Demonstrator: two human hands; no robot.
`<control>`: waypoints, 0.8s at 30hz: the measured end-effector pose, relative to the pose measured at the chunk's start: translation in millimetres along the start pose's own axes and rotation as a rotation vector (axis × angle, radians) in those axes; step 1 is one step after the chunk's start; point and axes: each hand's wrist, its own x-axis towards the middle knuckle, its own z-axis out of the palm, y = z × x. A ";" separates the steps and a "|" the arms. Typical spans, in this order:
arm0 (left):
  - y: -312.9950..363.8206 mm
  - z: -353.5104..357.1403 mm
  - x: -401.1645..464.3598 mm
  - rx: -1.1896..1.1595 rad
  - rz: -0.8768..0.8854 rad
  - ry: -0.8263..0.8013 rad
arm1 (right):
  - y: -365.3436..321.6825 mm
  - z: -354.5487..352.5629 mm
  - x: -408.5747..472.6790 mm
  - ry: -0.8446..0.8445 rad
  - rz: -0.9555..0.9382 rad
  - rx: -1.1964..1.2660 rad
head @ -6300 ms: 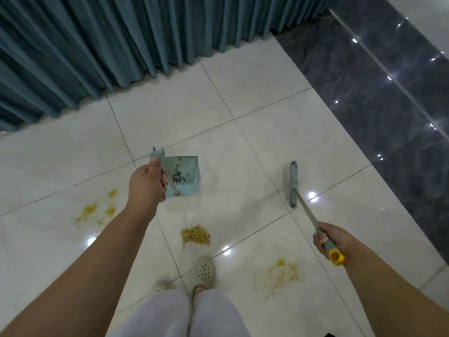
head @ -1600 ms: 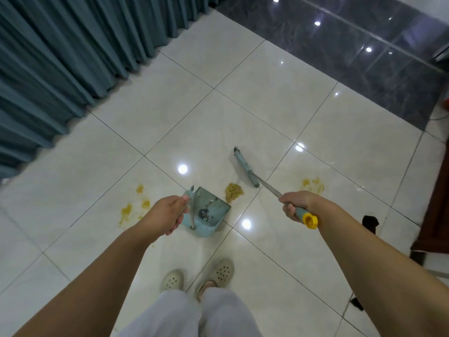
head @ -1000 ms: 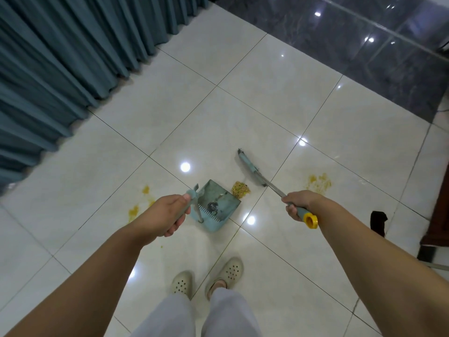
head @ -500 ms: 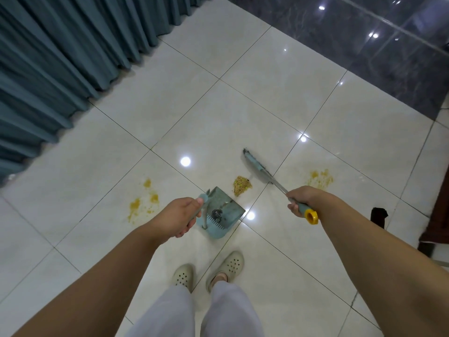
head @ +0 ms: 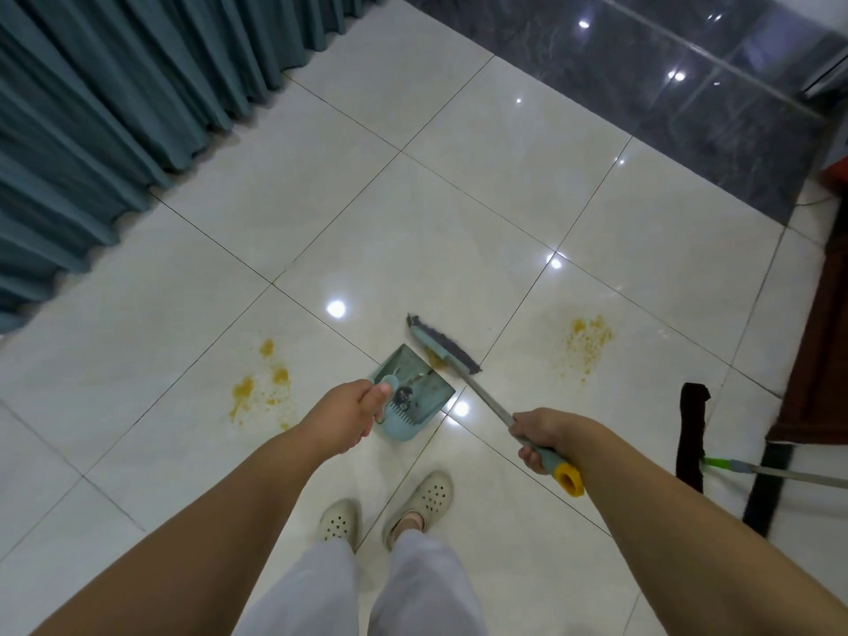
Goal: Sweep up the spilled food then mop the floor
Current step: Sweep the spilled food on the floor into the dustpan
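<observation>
Left hand (head: 342, 417) grips the dustpan (head: 415, 397) handle, right hand (head: 539, 433) wraps the broom (head: 443, 344), its head touching the pan's lip.

place: home, looks like a living or dining room, can't tell which
floor: glossy cream tiles (head: 459, 185) with thin dark grout lines, ceiling lights mirrored in them
border: strip of dark polished marble-look tile (head: 642, 84) along the far side
window side: long teal pleated curtains (head: 92, 107) hanging right down to the floor at left
furniture: dark reddish wooden piece (head: 821, 355) at the right edge, only partly in view
footwear: pale perforated house clogs (head: 424, 500), white loose trousers above them
mess: yellow food crumbs (head: 587, 342) smeared on tiles
cleaning kit: flat mop (head: 693, 433) lying on the floor at right, household dustpan (head: 408, 401) and broom (head: 443, 344)
</observation>
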 end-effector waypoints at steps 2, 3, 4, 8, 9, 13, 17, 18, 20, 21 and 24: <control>-0.2 0.0 0.4 0.017 0.019 0.007 | 11.1 9.7 -6.6 -0.031 0.009 0.004; -0.6 -0.2 0.3 0.017 0.023 0.012 | 15.8 14.6 -11.9 -0.050 0.008 0.016; -1.3 -0.7 0.6 0.012 0.023 0.019 | 19.6 18.8 -18.1 -0.070 -0.002 0.037; -4.6 -0.8 -1.8 -0.008 0.031 0.023 | 31.5 24.6 -41.6 -0.137 -0.038 0.135; -5.4 -0.3 -3.5 -0.023 0.032 0.015 | 34.0 23.6 -47.5 -0.147 -0.036 0.148; -11.5 -5.3 -14.0 -0.157 -0.001 -0.057 | 43.0 26.3 -65.3 -0.124 -0.036 0.142; -16.6 -14.2 -21.0 -0.146 -0.056 -0.097 | 40.5 35.3 -67.2 -0.062 -0.063 0.077; -18.2 -15.0 -21.8 -0.143 -0.083 -0.080 | 37.5 35.4 -66.5 -0.044 -0.071 0.050; -21.0 -16.2 -24.1 -0.144 -0.132 -0.013 | 29.1 34.7 -65.6 -0.009 -0.101 0.003; -23.1 -16.9 -25.8 -0.145 -0.142 0.030 | 24.3 34.3 -62.6 0.007 -0.110 -0.014; -33.1 -19.3 -32.0 -0.167 -0.140 0.135 | 7.6 38.1 -48.0 0.066 -0.162 -0.154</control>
